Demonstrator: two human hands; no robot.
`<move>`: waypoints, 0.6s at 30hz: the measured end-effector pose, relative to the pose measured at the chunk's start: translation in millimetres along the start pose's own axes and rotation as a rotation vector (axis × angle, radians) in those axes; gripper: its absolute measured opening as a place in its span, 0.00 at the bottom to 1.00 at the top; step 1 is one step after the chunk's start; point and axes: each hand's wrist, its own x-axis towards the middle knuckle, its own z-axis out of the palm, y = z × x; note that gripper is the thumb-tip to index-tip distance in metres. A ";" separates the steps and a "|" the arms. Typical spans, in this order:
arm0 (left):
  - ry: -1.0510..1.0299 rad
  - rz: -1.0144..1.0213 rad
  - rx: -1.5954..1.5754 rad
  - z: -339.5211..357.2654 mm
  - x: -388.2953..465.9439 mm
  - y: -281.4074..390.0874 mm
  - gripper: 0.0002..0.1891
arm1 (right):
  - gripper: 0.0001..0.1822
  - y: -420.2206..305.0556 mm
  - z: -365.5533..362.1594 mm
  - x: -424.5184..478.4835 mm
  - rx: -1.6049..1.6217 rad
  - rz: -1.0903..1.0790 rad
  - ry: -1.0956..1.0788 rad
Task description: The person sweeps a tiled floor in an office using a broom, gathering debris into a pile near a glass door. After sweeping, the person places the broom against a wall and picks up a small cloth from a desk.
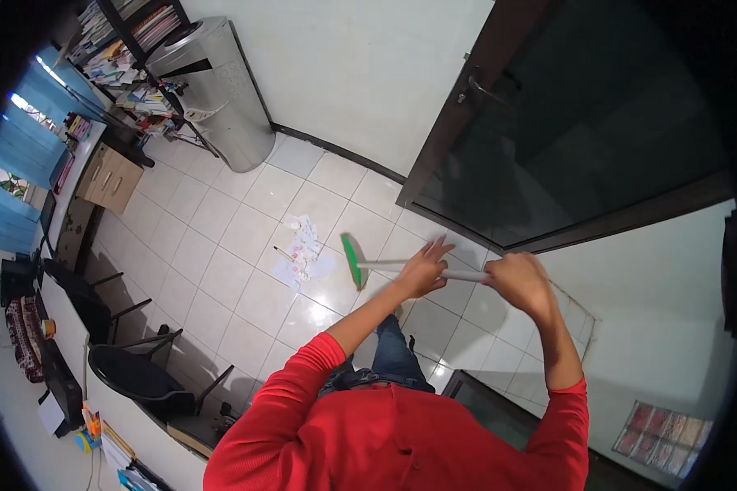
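Note:
A broom with a green head [351, 261] rests with its bristles on the tiled floor. Its pale handle [467, 275] runs rightward from the head to my hands. My right hand [519, 282] is closed around the upper end of the handle. Lower down, my left hand [422, 270] is around the handle in a loose hold, some of its fingers spread. Just left of the broom head lies a heap of torn and crumpled paper [307, 248], touching none of my fingers. A pen-like stick [284, 253] lies at the heap's left side.
A dark-framed glass door [565, 141] stands at the upper right. A metal bin [233, 98] is against the wall beside a shelf of papers [153, 30]. Black chairs [138, 371] and a long white desk [67, 319] line the left. A wooden drawer unit [112, 178] stands beyond them.

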 end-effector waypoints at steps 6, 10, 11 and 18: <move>0.032 0.051 0.082 -51.8 -48.3 -62.1 0.14 | 0.12 -55.2 23.8 26.1 0.175 0.038 0.123; -0.170 0.000 0.304 -63.4 -102.3 -138.4 0.15 | 0.10 -105.7 100.0 86.0 0.162 0.003 0.025; -0.260 -0.045 0.378 -65.1 -117.4 -155.4 0.15 | 0.10 -120.1 119.2 105.0 0.187 0.022 -0.045; -0.555 -0.632 0.750 4.1 -193.9 -272.6 0.15 | 0.19 -208.2 257.2 199.3 0.750 0.151 -0.053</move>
